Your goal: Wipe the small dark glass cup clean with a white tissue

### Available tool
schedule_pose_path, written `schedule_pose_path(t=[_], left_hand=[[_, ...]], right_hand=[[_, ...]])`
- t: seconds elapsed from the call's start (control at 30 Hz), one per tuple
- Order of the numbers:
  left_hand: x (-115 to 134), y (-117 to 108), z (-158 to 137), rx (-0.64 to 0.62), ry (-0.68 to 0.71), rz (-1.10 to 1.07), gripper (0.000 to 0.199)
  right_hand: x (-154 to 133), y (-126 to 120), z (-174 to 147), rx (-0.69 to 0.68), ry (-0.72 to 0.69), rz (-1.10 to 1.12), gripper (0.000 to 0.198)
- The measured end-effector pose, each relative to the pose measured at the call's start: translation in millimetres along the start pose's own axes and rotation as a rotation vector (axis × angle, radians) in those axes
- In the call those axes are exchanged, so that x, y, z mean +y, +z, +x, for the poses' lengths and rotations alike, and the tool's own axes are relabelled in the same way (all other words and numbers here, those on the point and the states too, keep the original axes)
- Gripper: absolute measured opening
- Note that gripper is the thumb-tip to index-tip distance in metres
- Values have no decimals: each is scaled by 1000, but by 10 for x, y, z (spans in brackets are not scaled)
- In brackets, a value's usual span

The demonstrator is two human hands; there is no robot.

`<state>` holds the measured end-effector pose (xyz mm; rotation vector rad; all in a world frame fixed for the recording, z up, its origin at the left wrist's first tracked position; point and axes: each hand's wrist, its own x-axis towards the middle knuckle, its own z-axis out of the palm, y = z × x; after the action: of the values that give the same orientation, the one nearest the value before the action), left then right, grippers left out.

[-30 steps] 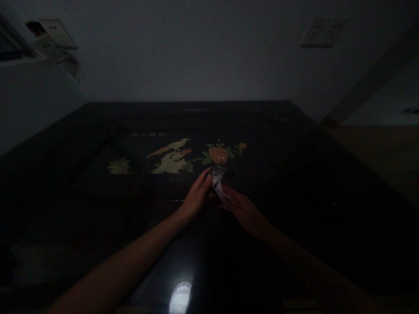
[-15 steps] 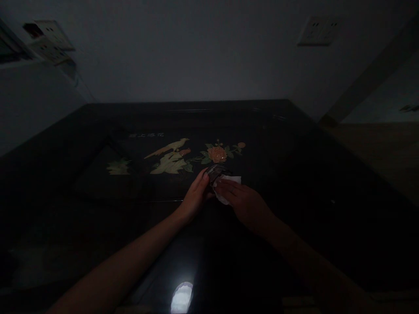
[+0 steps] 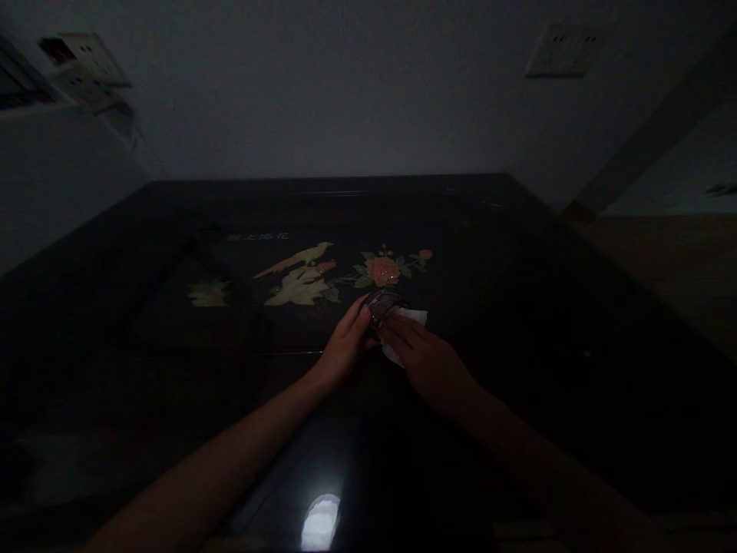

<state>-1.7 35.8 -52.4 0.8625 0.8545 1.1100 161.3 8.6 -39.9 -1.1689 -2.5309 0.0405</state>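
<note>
My left hand (image 3: 347, 336) is wrapped around the left side of a dark, shiny, rounded object (image 3: 381, 301) that looks like glass; the dim light hides its exact kind. From the right, my right hand (image 3: 423, 349) presses a white tissue (image 3: 415, 315) against that object, fingers lying over the tissue. Part of the tissue hangs below the fingers. Both hands are just above a glossy black tabletop (image 3: 276, 430), in front of its inlaid picture of a bird (image 3: 308, 255) and an orange flower (image 3: 382, 270).
A pale wall (image 3: 334, 92) rises behind the table's far edge. Wall sockets (image 3: 561, 48) are at the upper right, with more sockets (image 3: 92, 57) at the upper left. A bright lamp reflection shows near the front. Wooden floor (image 3: 662, 253) lies to the right.
My right hand and the tissue have shifted slightly down across the rounded object. My left hand keeps its hold in nearly the same place.
</note>
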Motion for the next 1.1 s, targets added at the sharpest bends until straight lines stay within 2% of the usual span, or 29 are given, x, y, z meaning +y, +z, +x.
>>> schedule_pose_path(t=[0.2, 0.33, 0.4, 0.5, 0.67, 0.77, 0.83, 0.93, 1.1], left_hand=[[-16, -18, 4, -13, 20, 54, 54], [-45, -44, 22, -25, 47, 58, 54], [-53, -55, 29, -34, 64, 62, 53], [-54, -68, 33, -41, 55, 81, 55], [-57, -76, 33, -78, 65, 133, 56], [-59, -70, 32, -94, 78, 133, 54], [-56, -63, 30, -100, 82, 138, 53], [-53, -57, 30, -86, 76, 143, 53], [-63, -62, 32, -63, 59, 110, 53]], right_hand=[[-25, 54, -11, 22, 78, 250, 53], [-19, 65, -23, 30, 76, 525, 54], [-27, 69, -20, 51, 106, 700, 49], [-56, 69, -5, 93, 235, 1014, 38], [-98, 11, 26, 69, 556, 1678, 33], [-108, -45, 52, 164, 672, 1938, 31], [-115, -71, 69, 199, 670, 2009, 28], [-125, -69, 73, 192, 661, 1988, 31], [-113, 10, 18, 58, 634, 1661, 49]])
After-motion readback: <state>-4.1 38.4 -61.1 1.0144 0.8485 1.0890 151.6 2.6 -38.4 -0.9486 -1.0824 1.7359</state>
